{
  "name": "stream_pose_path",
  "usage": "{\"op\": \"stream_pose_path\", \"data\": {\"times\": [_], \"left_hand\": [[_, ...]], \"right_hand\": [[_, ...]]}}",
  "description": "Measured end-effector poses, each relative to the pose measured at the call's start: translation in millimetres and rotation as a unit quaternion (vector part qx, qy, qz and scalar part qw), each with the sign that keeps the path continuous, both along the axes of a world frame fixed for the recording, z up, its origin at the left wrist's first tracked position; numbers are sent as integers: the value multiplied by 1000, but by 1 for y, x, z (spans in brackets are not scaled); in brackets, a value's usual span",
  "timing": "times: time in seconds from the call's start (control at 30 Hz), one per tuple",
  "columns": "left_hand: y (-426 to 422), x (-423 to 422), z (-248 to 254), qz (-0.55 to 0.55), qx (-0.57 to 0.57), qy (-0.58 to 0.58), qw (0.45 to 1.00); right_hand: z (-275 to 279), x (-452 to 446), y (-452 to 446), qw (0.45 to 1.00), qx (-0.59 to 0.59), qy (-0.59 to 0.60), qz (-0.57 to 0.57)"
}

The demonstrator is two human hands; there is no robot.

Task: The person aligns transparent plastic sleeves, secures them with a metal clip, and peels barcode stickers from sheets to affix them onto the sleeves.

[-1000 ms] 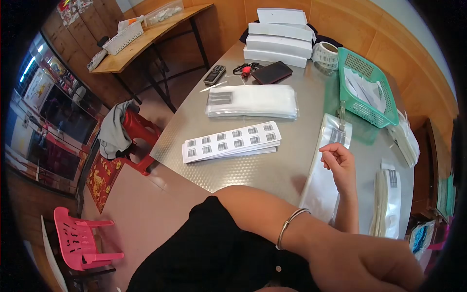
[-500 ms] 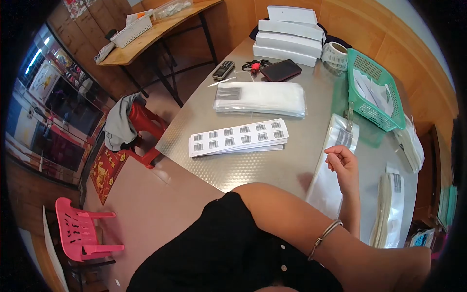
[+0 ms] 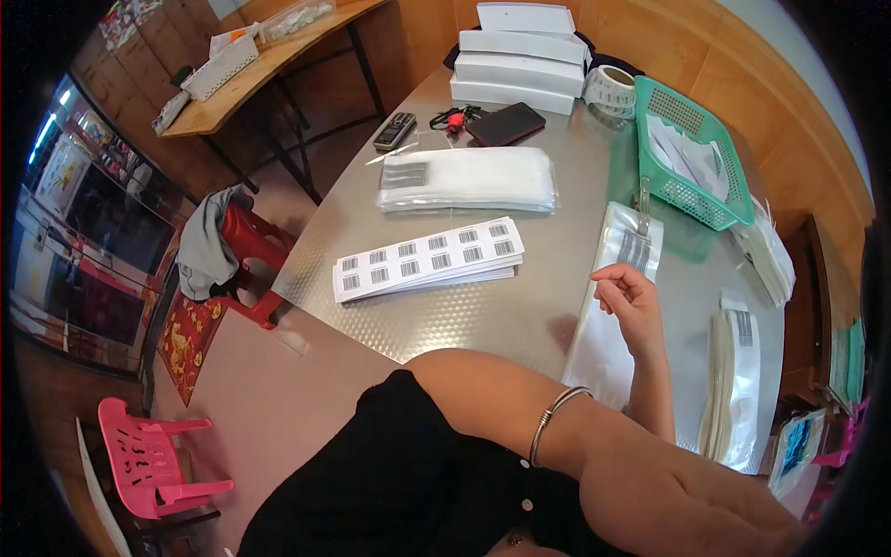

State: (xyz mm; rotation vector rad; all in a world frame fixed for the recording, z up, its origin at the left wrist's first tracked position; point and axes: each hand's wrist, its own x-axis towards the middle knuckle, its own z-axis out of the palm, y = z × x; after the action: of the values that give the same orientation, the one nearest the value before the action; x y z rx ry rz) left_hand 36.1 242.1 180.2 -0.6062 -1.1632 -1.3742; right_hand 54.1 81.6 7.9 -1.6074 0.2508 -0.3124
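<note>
My right hand (image 3: 624,302) hangs over a long white plastic sleeve (image 3: 603,348) with printed grey bars. Its fingers are loosely curled, with nothing visible in them. A clip (image 3: 644,206) sits at that sleeve's far end. My left arm bends across my chest, a metal bracelet (image 3: 555,420) at its wrist. Beyond the bracelet the limbs merge close to the camera, so the left fingers cannot be made out. To the left lie fanned barcode sticker sheets (image 3: 429,260), with a stack of clear plastic sleeves (image 3: 487,178) behind them.
A green basket (image 3: 652,102) holding white papers stands at right, near a label roll (image 3: 611,91). White boxes (image 3: 515,70) are stacked at the back, before them a black wallet (image 3: 506,124) and a phone (image 3: 395,132). More sleeves (image 3: 735,390) lie right. A pink chair (image 3: 144,459) stands at left.
The whole view has shifted, so the table's things appear farther left and slightly higher. My braceleted left wrist has moved left against my body. My right hand stays curled over the sleeve.
</note>
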Motion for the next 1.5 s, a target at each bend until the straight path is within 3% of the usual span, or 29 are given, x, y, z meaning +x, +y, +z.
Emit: {"op": "stream_pose_path", "data": {"times": [0.07,0.23,0.57,0.67,0.73,0.77,0.83,0.87,0.93,1.0,1.03,1.13,1.23,1.3,1.5], "left_hand": [[-4,0,-1,-21,-14,8,1000],[-12,-34,-14,-160,-45,160,973],[-19,-42,-30,-194,-94,150,965],[-14,-35,-38,-127,-71,98,985],[-4,-19,-53,11,22,1,1000],[-4,-11,-64,141,57,-48,987],[-3,21,-87,360,88,-205,906],[-1,48,-100,443,83,-310,837],[7,91,-131,721,69,-416,549],[23,131,-151,812,111,-502,277],[32,150,-157,814,140,-511,237],[57,195,-196,808,193,-548,101],[77,215,-220,758,240,-601,85],[79,218,-221,743,290,-591,121],[82,218,-222,747,310,-567,154]], "right_hand": [[0,1,0,1000,-2,-4,0],[2,-1,3,1000,-6,-1,-13],[2,8,0,999,-35,-5,10],[8,26,-2,992,-123,-6,31],[11,45,0,975,-216,-16,41],[12,55,2,966,-251,-9,54],[11,75,6,945,-317,4,79],[6,86,6,936,-344,8,78],[-12,106,4,914,-397,15,78],[-33,124,-3,901,-428,4,74],[-38,128,-5,893,-444,-1,73],[-29,131,9,938,-334,42,84],[-43,142,9,948,-309,67,48],[-43,145,7,961,-246,112,59],[-41,150,3,970,-141,178,83]]}}
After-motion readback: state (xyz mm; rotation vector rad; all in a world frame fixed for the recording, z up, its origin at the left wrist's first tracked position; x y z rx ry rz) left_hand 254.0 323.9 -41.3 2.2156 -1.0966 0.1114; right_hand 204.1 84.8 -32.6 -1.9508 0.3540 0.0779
